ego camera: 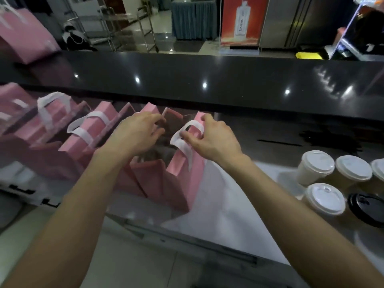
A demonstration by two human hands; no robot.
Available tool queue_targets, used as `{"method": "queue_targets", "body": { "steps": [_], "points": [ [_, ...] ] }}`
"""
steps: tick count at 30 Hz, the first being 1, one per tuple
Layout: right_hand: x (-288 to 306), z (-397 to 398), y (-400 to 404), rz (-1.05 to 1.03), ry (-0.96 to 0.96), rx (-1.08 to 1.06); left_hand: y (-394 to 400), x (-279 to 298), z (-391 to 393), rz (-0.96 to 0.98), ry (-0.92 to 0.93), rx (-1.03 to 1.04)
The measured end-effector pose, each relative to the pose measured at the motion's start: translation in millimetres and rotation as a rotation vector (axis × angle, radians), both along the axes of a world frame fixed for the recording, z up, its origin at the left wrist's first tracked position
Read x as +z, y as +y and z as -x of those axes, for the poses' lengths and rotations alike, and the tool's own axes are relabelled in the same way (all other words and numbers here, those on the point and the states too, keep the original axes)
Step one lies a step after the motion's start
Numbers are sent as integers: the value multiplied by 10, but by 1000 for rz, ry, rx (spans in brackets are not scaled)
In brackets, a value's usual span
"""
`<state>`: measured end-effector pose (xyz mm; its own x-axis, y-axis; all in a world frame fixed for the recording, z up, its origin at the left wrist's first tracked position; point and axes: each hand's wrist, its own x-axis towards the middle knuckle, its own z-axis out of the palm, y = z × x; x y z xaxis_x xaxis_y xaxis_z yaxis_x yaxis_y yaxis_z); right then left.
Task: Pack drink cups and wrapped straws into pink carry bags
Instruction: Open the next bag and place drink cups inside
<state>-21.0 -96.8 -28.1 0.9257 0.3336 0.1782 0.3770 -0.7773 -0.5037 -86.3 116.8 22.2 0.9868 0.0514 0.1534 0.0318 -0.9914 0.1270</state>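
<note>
Two hands: both mine, both on the same pink bag (182, 173), rightmost in the row.
Left hand (137, 134): fingers curled over the bag's far-left rim at the mouth, grip narrow, pulling that side open.
Right hand (209, 138): grip pinched on the bag's near wall right by its white handle (182, 140); thumb sits at the handle loop.
Open bag: mouth spread between my hands; inside is dark and blurred, can't tell what's in it.
Bag position: standing on the low counter (270, 146), under the black raised ledge (207, 80), with a white sheet (224, 200) just beside it on the right.
Other bags: row of pink bags (87, 138) standing to the left, touching one another, white handles up; contents not visible from here.
Extra bag: one more pink bag (22, 36) on the ledge, far left.
Cups: white-lidded cups (324, 179) grouped on the counter at right, well apart from the open bag; a black lid (365, 208) just beside them.
Straws: dark wrapped straws (330, 140) piled on the counter behind the cups; one lies apart, nearer the bag.
Cups in bags: none that I can see.
</note>
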Motion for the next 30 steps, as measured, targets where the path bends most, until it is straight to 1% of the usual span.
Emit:
{"method": "queue_targets", "body": {
  "steps": [2,4,6,8,10,13,16,21,26,30],
  "points": [
    [101,36,225,127,9,-43,156,-31,-30,8,22,-27],
    [176,114,413,220,82,-69,316,-54,-95,22,31,-56],
    [181,162,534,288,152,-52,441,-59,-186,27,37,-102],
    [170,178,592,301,185,-56,537,-56,-276,46,46,-160],
    [182,132,551,274,188,-124,602,-85,-375,39,42,-217],
    [263,43,320,262,167,-207,607,-97,-540,49,44,-297],
    [350,-17,-38,270,186,-233,484,-132,-673,93,42,-384],
    [451,-216,-646,215,217,-182,154,-226,-829,183,78,-480],
    [482,-551,-1199,254,194,-172,-284,-298,-942,202,100,-564],
    [521,-843,-1557,305,214,-106,-693,-374,-1080,225,114,-579]
  ]
}}
